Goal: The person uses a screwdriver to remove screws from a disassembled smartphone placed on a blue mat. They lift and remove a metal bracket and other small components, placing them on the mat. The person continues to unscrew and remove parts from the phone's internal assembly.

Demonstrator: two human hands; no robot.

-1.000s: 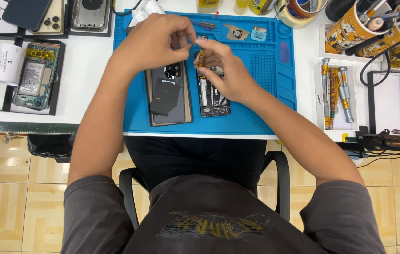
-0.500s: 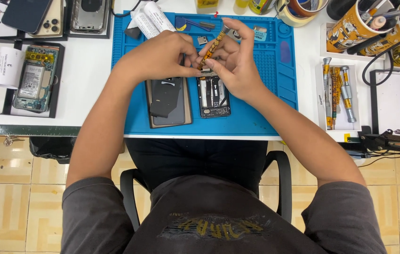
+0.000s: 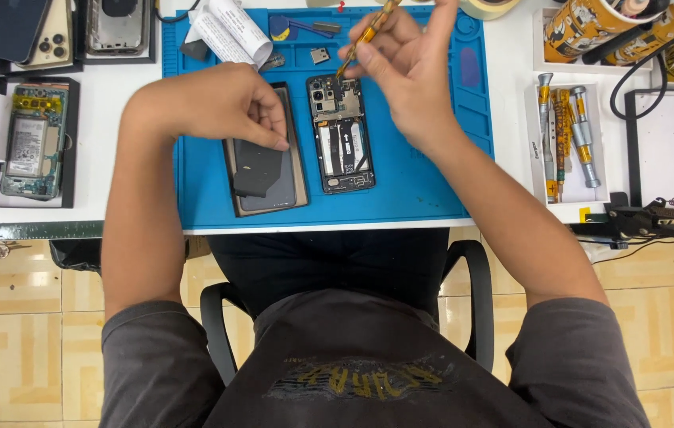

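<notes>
On one blue mat [image 3: 432, 190], two hands [image 3: 218, 103] [image 3: 412, 75] work one opened phone [image 3: 341, 131].

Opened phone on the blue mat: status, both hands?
Right hand holds screwdriver, tip at opened phone. Left hand rests on back cover. Nothing blocking the phone.

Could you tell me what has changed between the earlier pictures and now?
The hands have parted. The right hand carried the yellow screwdriver down, so its tip now meets the top of the open phone. The left hand drew left and rests its fingers on the back cover. Phone, cover and blue mat lie as before.
</notes>
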